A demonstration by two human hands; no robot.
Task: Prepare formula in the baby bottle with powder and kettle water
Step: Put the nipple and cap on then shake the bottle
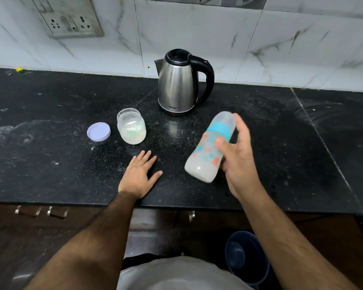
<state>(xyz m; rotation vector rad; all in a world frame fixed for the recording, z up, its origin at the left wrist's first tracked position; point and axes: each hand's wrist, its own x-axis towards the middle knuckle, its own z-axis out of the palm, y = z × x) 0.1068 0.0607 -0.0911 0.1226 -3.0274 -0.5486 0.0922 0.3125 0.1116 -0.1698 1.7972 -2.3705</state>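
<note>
Both bare forearms reach in from the near edge of the black stone counter (pixel 50 164). The left hand (pixel 139 176) lies flat, palm down, just inside that near edge, fingers spread and gripping nothing, the fingertips pointing toward the far wall. To its right the right hand (pixel 237 155) is raised above the counter, wrist bent, and is wrapped around a baby bottle (pixel 208 151), thumb across the front of its body and fingers curled behind its neck. The bottle is tilted, base low and toward the near edge, capped top leaning up and away toward the far right; it is blurred. It is clear plastic with blue and orange dots, a blue collar under a see-through cap, and cloudy white liquid pooled in its lower end. Farther in, left of centre, an open jar (pixel 131 127) of white powder stands upright, with its pale purple lid (pixel 98 131) lying flat just to its left. Near the far edge, against the tiled wall, a steel kettle (pixel 179 84) stands with its black handle to the right.
</note>
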